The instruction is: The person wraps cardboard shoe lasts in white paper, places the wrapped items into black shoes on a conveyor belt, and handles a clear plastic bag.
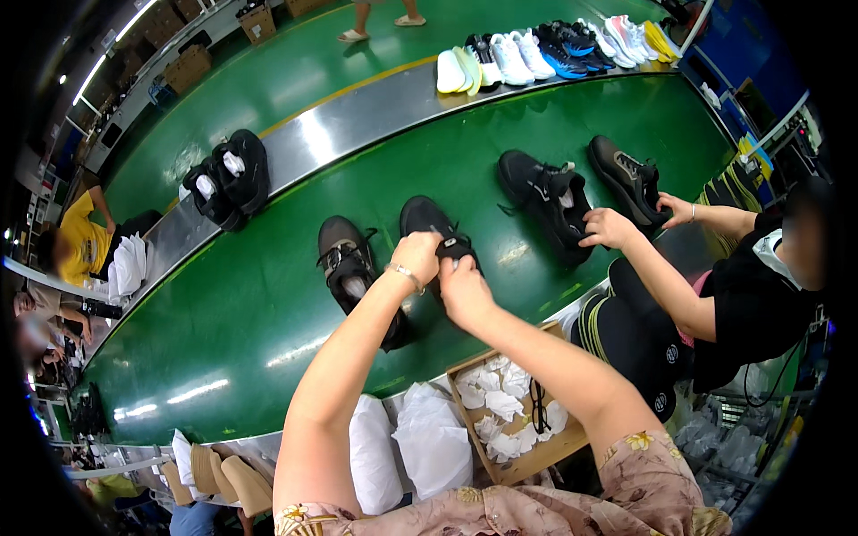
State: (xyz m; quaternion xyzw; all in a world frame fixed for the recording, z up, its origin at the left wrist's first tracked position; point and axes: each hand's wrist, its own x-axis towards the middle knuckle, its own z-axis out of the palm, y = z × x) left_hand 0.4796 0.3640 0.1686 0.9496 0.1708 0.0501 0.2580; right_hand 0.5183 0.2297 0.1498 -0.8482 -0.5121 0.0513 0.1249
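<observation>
Fingers (427, 246) of the left hand (416, 255) were pinched on the tongue and laces of a black sneaker (427, 223), and the right hand (463, 290) was clenched around the same shoe's collar just beside it. That sneaker lay toe-away on the green surface (268, 313), touching neither its neighbour, a second black sneaker (344, 263) with pale stuffing in its mouth, nor the pair farther right that a co-worker's hand (608, 228) was pressing.

Judging from the grip, the laces could slip or pull unevenly if the two hands tugged against each other, and the shoe might skid on the glossy surface, since light glared off it as off something slick. The shoe's upper looked like matte mesh, soft and rounded at the toe. Below the arms sat a shallow cardboard tray (518, 469) of crumpled white paper wads (500, 406), with smooth white bags (433, 442) alongside.
</observation>
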